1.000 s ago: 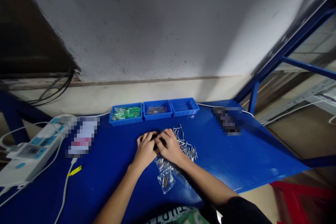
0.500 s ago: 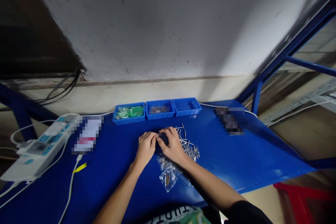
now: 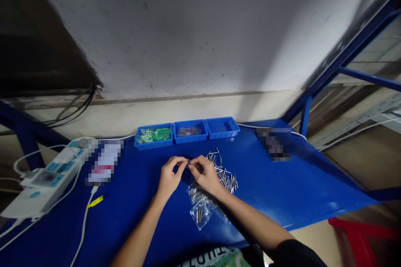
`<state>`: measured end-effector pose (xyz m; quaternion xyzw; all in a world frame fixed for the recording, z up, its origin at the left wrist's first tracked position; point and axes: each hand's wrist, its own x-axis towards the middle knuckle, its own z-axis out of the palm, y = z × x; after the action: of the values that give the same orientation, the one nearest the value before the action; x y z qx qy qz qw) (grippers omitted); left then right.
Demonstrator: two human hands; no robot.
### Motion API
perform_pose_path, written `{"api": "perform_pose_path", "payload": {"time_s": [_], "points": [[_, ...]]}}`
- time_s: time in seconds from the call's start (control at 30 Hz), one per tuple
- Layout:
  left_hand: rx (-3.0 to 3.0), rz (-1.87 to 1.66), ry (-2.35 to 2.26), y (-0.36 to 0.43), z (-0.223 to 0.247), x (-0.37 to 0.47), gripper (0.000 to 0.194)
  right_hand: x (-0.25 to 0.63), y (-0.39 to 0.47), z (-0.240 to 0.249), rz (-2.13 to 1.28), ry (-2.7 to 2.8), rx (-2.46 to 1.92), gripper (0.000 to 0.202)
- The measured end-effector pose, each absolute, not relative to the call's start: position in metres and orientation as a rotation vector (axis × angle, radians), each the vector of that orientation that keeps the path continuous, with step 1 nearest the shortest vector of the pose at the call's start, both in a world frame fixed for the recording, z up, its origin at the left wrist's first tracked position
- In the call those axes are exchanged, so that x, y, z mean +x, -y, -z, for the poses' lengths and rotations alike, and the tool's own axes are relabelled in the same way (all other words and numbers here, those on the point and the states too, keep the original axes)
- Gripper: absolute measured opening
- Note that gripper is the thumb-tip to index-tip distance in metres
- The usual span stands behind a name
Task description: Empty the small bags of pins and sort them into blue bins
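My left hand [image 3: 171, 175] and my right hand [image 3: 206, 174] meet above the middle of the blue table. Both pinch what looks like a small clear plastic bag [image 3: 188, 162], mostly covered by the fingers. Just right of my right hand lies a loose pile of thin silver metal pins [image 3: 230, 179]. Below that hand, several clear plastic bags [image 3: 200, 213] are heaped, partly under my right forearm; one shows brass-coloured pieces inside.
Along the wall stand a blue bin with clear and green packets [image 3: 153, 146], a blue bin with small bags [image 3: 191, 138], and a bare blue bin [image 3: 223, 134]. A power strip [image 3: 46, 187] and a blurred phone [image 3: 105, 160] lie left; a dark blurred object [image 3: 273, 144] lies right.
My hands have opened out slightly, with the fingertips now pinched together at the bag and the left wrist a little further left. The pins and heaped bags stay put.
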<state>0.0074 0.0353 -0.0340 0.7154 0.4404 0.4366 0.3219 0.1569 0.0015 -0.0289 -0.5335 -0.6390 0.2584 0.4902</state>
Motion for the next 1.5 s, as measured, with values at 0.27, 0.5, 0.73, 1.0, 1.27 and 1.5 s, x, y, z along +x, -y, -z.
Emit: {"api": "perform_pose_path", "payload": {"time_s": [0.27,0.5,0.73,1.0,1.27,1.5], "points": [[1.527,-1.190,-1.197,-0.038,0.035,0.008,0.024,0.160,0.001,0.024,-0.713,1.519,-1.317,0.017],[1.577,-1.079,-1.221,-0.035,0.042,0.010,0.026,0.165,-0.001,0.032,-0.655,1.511,-1.342,0.019],[1.695,-1.047,-1.244,-0.039,0.048,0.010,0.026,0.163,0.002,0.033,-0.696,1.510,-1.346,0.018],[1.628,-1.020,-1.140,-0.038,0.045,0.010,0.025,0.164,0.000,0.029,-0.696,1.510,-1.331,0.016],[1.487,-1.114,-1.159,-0.038,0.045,0.012,0.029,0.164,0.004,0.028,-0.585,1.529,-1.316,0.019],[1.305,-1.032,-1.126,-0.038,0.040,0.011,0.051,0.166,0.006,0.025,-0.469,1.579,-1.269,0.018]]}}
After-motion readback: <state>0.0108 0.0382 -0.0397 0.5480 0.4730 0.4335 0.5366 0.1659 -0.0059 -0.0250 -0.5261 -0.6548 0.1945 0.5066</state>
